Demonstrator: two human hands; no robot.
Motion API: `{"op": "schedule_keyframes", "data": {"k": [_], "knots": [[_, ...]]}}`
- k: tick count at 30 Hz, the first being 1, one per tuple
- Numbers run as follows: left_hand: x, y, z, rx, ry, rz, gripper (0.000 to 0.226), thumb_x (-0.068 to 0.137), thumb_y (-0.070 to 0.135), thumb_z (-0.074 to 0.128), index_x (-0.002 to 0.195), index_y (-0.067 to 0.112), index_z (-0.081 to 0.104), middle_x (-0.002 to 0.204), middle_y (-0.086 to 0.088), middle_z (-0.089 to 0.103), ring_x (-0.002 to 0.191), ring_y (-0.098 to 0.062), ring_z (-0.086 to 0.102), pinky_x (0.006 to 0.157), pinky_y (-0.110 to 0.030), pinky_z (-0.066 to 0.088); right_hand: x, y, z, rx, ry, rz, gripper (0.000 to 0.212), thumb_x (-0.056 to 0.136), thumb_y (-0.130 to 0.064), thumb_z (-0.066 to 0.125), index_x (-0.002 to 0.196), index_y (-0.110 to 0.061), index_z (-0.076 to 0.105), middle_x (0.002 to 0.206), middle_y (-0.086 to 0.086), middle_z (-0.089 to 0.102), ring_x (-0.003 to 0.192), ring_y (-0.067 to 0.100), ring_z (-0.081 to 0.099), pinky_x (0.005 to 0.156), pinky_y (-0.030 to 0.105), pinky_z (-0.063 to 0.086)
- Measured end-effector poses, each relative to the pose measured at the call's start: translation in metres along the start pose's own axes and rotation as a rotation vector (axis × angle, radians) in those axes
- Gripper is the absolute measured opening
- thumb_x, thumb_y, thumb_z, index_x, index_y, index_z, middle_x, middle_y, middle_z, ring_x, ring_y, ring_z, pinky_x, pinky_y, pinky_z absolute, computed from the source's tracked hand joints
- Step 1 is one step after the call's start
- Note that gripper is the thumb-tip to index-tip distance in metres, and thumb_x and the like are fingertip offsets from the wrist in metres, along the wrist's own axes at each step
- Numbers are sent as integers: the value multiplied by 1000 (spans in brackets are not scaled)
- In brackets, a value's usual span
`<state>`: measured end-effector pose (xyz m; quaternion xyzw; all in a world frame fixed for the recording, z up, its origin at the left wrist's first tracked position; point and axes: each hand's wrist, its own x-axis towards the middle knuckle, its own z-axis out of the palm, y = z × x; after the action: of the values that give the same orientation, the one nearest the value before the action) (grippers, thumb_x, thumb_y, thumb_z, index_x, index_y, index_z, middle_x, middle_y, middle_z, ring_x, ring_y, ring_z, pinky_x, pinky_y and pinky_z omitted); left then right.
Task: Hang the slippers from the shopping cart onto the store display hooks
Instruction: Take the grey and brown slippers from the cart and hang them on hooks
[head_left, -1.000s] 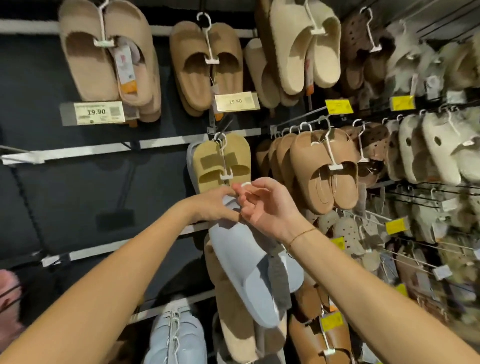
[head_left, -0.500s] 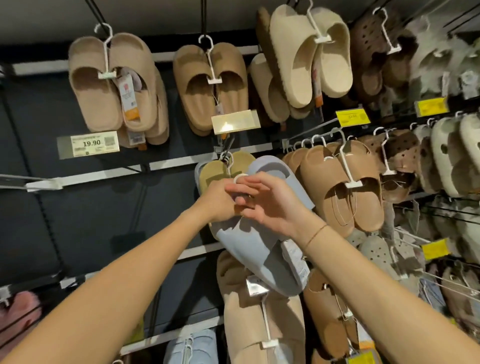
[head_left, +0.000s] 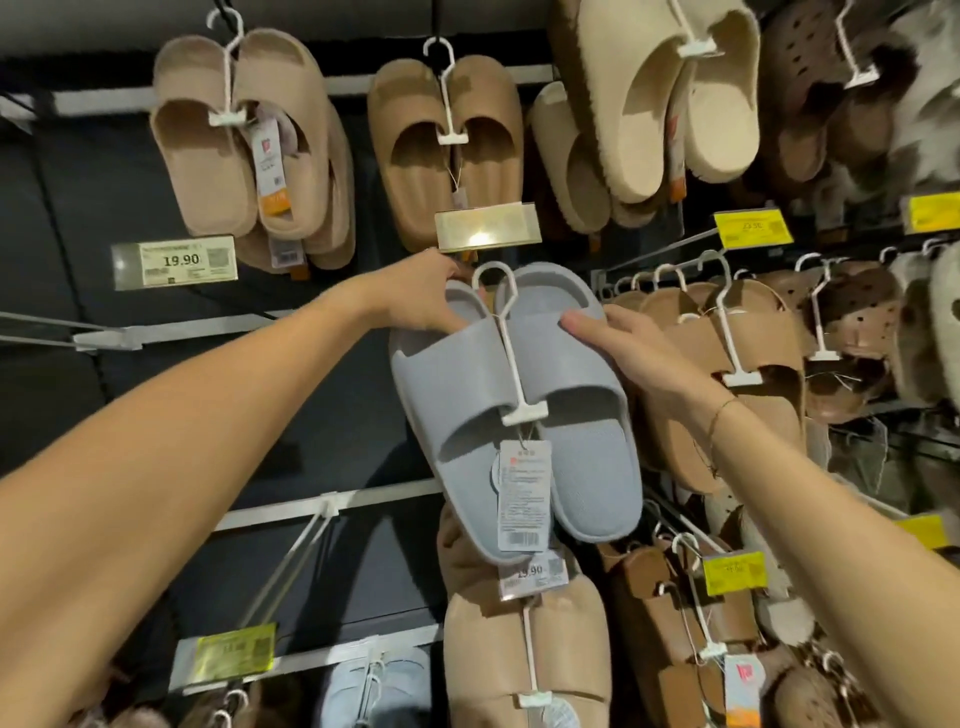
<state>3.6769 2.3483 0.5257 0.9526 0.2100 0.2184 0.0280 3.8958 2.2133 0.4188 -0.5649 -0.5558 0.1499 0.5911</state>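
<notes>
The grey slipper pair (head_left: 519, 410) sat mid-wall under a price label (head_left: 487, 227), left hand (head_left: 421, 301) gripping its toe edge, right hand (head_left: 623, 348) curled round the side. Its white hanger hook (head_left: 496, 286) appeared unseated; early release risked a fall.

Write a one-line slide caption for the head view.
Both hands, left and right, hold grey slippers by their white hanger before the display.

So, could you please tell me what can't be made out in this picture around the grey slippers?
Head view only:
- Display hook for the white hanger: hidden behind the grey slippers and left hand.
- Right hand fingers: behind the slipper; only the thumb shows.
- Glossy price label: washed out by glare.
- Shopping cart: outside the frame.
</notes>
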Motion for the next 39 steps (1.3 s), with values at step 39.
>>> {"op": "schedule_keyframes", "data": {"k": [39], "knots": [[-56, -95, 102, -17, 633, -231, 14, 96, 30, 59, 99, 18, 52, 95, 1, 55, 85, -22, 57, 67, -34, 43, 28, 68, 61, -384, 221, 46, 43, 102, -49, 45, 121, -13, 59, 95, 0, 64, 89, 19, 62, 74, 32, 41]]}}
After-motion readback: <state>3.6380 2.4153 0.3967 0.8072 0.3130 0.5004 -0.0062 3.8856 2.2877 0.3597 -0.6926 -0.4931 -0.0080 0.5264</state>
